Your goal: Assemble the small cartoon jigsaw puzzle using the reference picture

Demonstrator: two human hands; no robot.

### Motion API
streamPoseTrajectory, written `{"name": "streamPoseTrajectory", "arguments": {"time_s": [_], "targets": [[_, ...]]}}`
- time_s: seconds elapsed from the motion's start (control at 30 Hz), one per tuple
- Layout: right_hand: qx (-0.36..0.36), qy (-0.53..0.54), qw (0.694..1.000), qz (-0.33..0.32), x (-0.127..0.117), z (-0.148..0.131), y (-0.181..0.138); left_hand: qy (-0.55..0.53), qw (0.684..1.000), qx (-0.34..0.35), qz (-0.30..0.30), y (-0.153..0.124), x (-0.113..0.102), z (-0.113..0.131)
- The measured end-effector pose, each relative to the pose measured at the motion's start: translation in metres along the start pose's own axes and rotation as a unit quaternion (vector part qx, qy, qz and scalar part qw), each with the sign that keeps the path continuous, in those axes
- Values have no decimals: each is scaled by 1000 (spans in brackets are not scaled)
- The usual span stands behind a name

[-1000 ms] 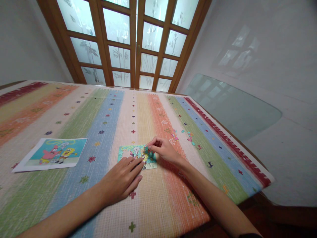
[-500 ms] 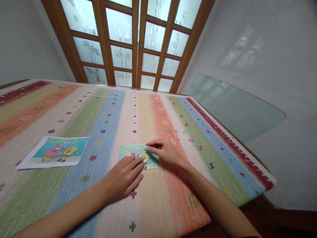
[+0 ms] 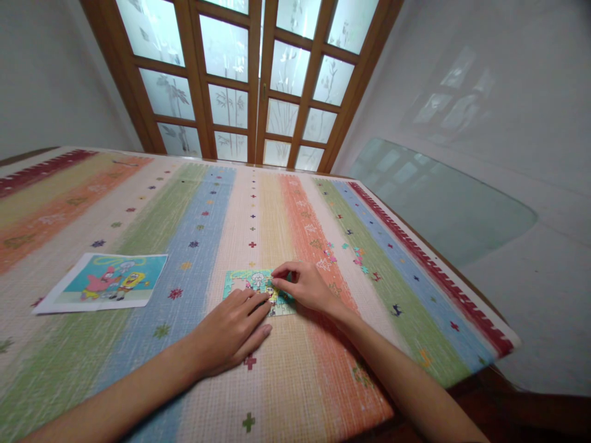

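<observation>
A small, partly assembled cartoon jigsaw puzzle (image 3: 252,282) lies on the striped tablecloth (image 3: 194,221). My left hand (image 3: 228,332) rests flat on the cloth with fingers stretched out, its fingertips touching the puzzle's near edge. My right hand (image 3: 302,286) is curled over the puzzle's right side, thumb and forefinger pinched together at the top right part; what they pinch is too small to make out. Several loose puzzle pieces (image 3: 353,255) lie scattered on the cloth to the right of my right hand.
A printed cartoon reference picture (image 3: 104,289) lies flat at the left. The table's right edge (image 3: 462,301) runs diagonally close to the loose pieces. Wooden glazed doors (image 3: 252,80) stand behind the table, and a glass pane (image 3: 438,197) leans on the right wall.
My right hand has shifted a little over the puzzle's right side, its fingers pressing down then pinching again. My left hand has stayed in place.
</observation>
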State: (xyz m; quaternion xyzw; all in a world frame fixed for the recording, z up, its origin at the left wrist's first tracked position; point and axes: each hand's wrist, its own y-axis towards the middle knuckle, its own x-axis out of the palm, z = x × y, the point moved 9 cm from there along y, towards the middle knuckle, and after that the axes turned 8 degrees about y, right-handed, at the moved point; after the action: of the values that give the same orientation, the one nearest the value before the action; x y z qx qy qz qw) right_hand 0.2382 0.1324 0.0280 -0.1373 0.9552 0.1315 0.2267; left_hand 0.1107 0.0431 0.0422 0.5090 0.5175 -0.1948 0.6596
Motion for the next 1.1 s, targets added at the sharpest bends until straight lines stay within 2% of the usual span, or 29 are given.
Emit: {"name": "streamPoseTrajectory", "arguments": {"time_s": [0.23,0.5,0.67,1.1], "targets": [[-130,-166,978,13,1,-18,-4,15,1000,10,-4,-3,2,2],[-231,-213,946,-77,16,-34,-24,22,1000,7,-20,-3,1,3],[-250,-232,935,-96,22,-36,-30,29,999,9,-17,-5,0,4],[-233,-246,936,-94,25,-32,-29,27,999,10,-23,-6,2,4]]}}
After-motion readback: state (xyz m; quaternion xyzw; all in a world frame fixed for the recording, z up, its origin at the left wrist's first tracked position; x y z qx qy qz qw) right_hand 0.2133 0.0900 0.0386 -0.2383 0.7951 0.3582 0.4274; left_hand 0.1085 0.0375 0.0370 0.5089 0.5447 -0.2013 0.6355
